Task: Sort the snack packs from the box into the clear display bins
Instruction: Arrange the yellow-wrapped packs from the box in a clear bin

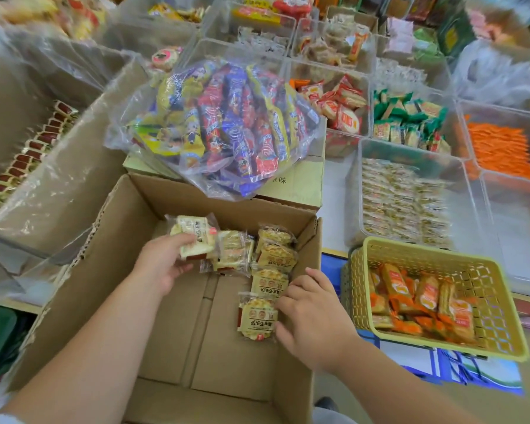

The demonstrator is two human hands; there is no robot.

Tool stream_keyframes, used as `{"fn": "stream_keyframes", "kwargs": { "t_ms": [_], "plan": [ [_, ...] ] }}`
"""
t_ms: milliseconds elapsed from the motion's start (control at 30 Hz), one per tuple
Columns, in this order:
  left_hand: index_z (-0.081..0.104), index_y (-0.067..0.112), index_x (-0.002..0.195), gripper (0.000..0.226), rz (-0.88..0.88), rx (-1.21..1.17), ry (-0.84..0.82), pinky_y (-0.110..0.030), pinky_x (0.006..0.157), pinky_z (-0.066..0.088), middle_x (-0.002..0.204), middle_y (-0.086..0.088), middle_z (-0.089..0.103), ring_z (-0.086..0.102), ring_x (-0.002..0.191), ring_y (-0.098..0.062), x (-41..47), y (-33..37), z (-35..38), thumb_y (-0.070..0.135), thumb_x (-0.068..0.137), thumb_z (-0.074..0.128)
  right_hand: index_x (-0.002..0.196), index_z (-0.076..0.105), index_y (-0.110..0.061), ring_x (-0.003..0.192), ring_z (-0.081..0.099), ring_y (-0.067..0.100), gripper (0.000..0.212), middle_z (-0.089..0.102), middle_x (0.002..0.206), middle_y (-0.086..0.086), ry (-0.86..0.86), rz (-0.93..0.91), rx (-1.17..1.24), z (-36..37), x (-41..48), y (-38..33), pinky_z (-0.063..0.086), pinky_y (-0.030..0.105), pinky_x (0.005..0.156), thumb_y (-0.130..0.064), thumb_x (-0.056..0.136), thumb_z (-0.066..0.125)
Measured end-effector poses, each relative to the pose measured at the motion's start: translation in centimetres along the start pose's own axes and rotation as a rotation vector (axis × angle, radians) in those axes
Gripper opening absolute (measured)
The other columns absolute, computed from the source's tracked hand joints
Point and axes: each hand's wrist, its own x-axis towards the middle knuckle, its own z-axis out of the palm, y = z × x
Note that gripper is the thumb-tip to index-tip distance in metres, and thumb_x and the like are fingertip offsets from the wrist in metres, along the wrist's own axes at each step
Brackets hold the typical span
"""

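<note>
- An open cardboard box [129, 240] sits low in the centre of the view, with both bare forearms reaching down into it.
- The left hand [162, 261] is inside the box near its far wall. Its fingers and thumb curl round a pale snack pack [193, 237], held a little above the box floor.
- A second pale pack [233, 252] lies touching the held one on its right.
- More snack packs [276, 255] form a row along the box's right wall, running from the far corner toward the person.
- The right hand [309, 316] is at the near end of that row. Its fingers are bent, with the tips against the edge of the nearest pack [257, 316]. Whether it grips that pack or only touches it cannot be told.
- Beyond the box, a clear plastic bag [227, 123] full of brightly coloured packets rests on a closed carton [300, 185].
- To the right of the box stands a yellow lattice basket [502, 301] holding orange packets.
- Behind the basket, clear display bins [361, 185] hold sorted snacks: pale, red, green and orange.
</note>
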Motion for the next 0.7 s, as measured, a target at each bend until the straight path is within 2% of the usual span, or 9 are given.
{"fn": "stream_keyframes", "kwargs": {
  "t_ms": [133, 167, 233, 333, 433, 467, 533, 633, 700],
  "plan": [
    [0.065, 0.021, 0.091, 0.018, 0.117, 0.236, -0.073, -0.029, 0.07, 0.048, 0.089, 0.004, 0.074, 0.068, 0.081, -0.013, -0.4, -2.1, 3.2, 0.019, 0.085, 0.083, 0.102, 0.072, -0.032, 0.106, 0.051, 0.018, 0.046, 0.064, 0.091, -0.012, 0.01, -0.005, -0.016, 0.0, 0.0, -0.1, 0.01, 0.042, 0.122, -0.058, 0.091, 0.036],
    [0.066, 0.02, 0.097, 0.023, 0.132, 0.291, -0.066, -0.029, 0.074, 0.047, 0.093, 0.006, 0.072, 0.066, 0.083, -0.01, -0.2, -2.6, 3.8, 0.023, 0.084, 0.084, 0.103, 0.072, -0.032, 0.106, 0.051, 0.018, 0.048, 0.064, 0.092, -0.012, 0.009, -0.006, -0.018, 0.0, 0.0, -0.1, 0.009, 0.041, 0.122, -0.059, 0.091, 0.035],
    [0.058, 0.018, 0.119, 0.049, 0.122, 0.347, -0.07, -0.033, 0.084, 0.045, 0.113, -0.001, 0.07, 0.064, 0.093, -0.013, 0.4, -3.3, 4.6, 0.03, 0.081, 0.087, 0.104, 0.073, -0.031, 0.105, 0.051, 0.018, 0.049, 0.064, 0.092, -0.012, 0.011, -0.01, -0.024, 0.1, -0.1, 0.0, 0.005, 0.04, 0.122, -0.059, 0.091, 0.034],
    [0.039, 0.021, 0.137, 0.087, 0.09, 0.344, -0.058, -0.036, 0.09, 0.042, 0.141, -0.011, 0.054, 0.058, 0.112, -0.025, 1.0, -3.4, 5.2, 0.036, 0.071, 0.094, 0.102, 0.073, -0.031, 0.101, 0.052, 0.018, 0.047, 0.065, 0.089, -0.011, 0.014, -0.009, -0.028, 0.3, -0.3, 0.4, 0.004, 0.039, 0.121, -0.059, 0.091, 0.037],
    [0.022, 0.02, 0.159, 0.125, 0.013, 0.343, -0.084, -0.048, 0.113, 0.037, 0.155, -0.013, 0.045, 0.049, 0.135, -0.034, 1.5, -3.2, 5.5, 0.041, 0.063, 0.098, 0.098, 0.073, -0.03, 0.098, 0.053, 0.019, 0.044, 0.064, 0.086, -0.011, 0.02, -0.004, -0.034, 0.6, -0.3, 0.6, 0.005, 0.039, 0.12, -0.059, 0.089, 0.041],
    [0.025, 0.016, 0.159, 0.126, -0.007, 0.332, -0.107, -0.047, 0.114, 0.037, 0.152, -0.012, 0.05, 0.051, 0.134, -0.033, 1.6, -3.2, 5.6, 0.043, 0.059, 0.098, 0.096, 0.073, -0.03, 0.097, 0.053, 0.019, 0.043, 0.064, 0.085, -0.011, 0.022, -0.004, -0.036, 0.6, -0.3, 0.7, 0.006, 0.039, 0.12, -0.058, 0.089, 0.041],
    [0.047, 0.011, 0.148, 0.106, -0.073, 0.317, -0.173, -0.04, 0.105, 0.04, 0.136, -0.005, 0.06, 0.056, 0.122, -0.027, 1.8, -3.2, 5.4, 0.045, 0.06, 0.095, 0.094, 0.073, -0.03, 0.095, 0.053, 0.018, 0.042, 0.063, 0.082, -0.011, 0.025, -0.003, -0.038, 0.7, -0.3, 0.7, 0.009, 0.04, 0.12, -0.057, 0.089, 0.042],
    [0.07, 0.015, 0.12, 0.061, -0.16, 0.306, -0.232, -0.034, 0.08, 0.051, 0.112, -0.007, 0.077, 0.074, 0.093, -0.022, 1.8, -3.4, 5.1, 0.038, 0.068, 0.09, 0.093, 0.073, -0.029, 0.095, 0.053, 0.019, 0.042, 0.063, 0.083, -0.01, 0.014, -0.003, -0.037, 0.5, -0.4, 0.7, 0.011, 0.042, 0.121, -0.056, 0.09, 0.04],
    [0.072, 0.012, 0.114, 0.056, -0.191, 0.224, -0.288, -0.032, 0.062, 0.058, 0.093, -0.01, 0.081, 0.078, 0.072, -0.021, 1.6, -3.2, 4.6, 0.03, 0.064, 0.09, 0.095, 0.073, -0.03, 0.097, 0.053, 0.019, 0.043, 0.064, 0.084, -0.01, 0.013, -0.005, -0.042, 0.5, -0.5, 0.7, 0.01, 0.042, 0.121, -0.056, 0.09, 0.039]
  ]
}}
